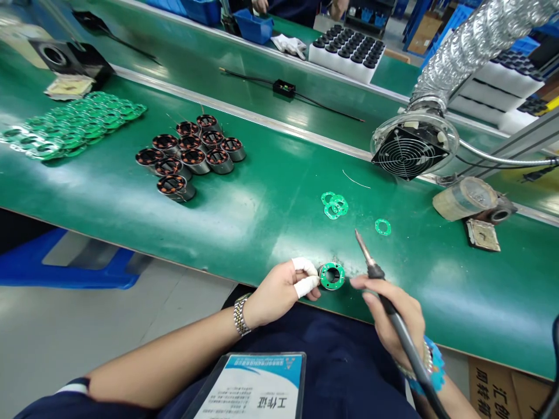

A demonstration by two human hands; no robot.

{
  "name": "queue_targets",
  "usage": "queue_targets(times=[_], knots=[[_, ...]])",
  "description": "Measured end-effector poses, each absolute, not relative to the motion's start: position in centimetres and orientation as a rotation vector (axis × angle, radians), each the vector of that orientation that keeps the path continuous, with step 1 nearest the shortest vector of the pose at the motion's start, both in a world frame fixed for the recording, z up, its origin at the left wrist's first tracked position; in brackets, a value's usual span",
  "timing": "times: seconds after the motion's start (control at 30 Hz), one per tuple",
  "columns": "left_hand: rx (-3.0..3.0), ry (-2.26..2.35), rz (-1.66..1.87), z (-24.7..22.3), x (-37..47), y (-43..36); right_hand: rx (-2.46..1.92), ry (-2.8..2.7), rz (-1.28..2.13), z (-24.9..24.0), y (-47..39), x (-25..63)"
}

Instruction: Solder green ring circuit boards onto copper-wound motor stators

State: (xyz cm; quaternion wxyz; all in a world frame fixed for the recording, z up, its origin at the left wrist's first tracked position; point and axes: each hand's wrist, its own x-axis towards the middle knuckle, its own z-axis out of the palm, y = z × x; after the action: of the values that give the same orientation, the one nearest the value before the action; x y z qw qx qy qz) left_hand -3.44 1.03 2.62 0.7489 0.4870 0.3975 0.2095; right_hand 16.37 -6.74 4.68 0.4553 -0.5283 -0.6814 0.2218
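My left hand (pixel 288 288), with white covers on thumb and forefinger, is closed at the left edge of a motor stator topped by a green ring-shaped circuit board (pixel 325 284). The stator stands near the table's front edge; its lower part is mostly hidden. In my right hand (pixel 399 314) is a soldering iron (pixel 375 271), its tip pointing up and left, above and apart from the board. My right forefinger reaches toward the stator's right side. Beyond it lie a few overlapping green ring boards (pixel 335 206) and a single ring board (pixel 383 227).
Several copper-wound stators (pixel 192 158) stand left of centre, with stacked green boards (pixel 74 125) farther left. A fume fan (pixel 404 154) on a foil duct hangs at right, near a soldering stand (pixel 502 209) with a sponge (pixel 483 234). Another person's hands show at the top.
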Motion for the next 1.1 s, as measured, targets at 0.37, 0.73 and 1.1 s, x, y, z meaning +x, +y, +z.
queue_targets(times=[0.37,0.73,1.1], knots=[[1.053,0.844,0.467,2.4,-3.6,0.9,-1.374,-1.831,0.462,2.2,-5.1,14.7],[2.014,0.904,0.613,1.5,-4.9,2.6,-1.352,-1.873,0.395,1.7,-3.4,14.8],[2.439,0.779,0.474,2.9,-4.8,3.6,-1.342,-1.874,0.424,1.7,-3.4,14.7]])
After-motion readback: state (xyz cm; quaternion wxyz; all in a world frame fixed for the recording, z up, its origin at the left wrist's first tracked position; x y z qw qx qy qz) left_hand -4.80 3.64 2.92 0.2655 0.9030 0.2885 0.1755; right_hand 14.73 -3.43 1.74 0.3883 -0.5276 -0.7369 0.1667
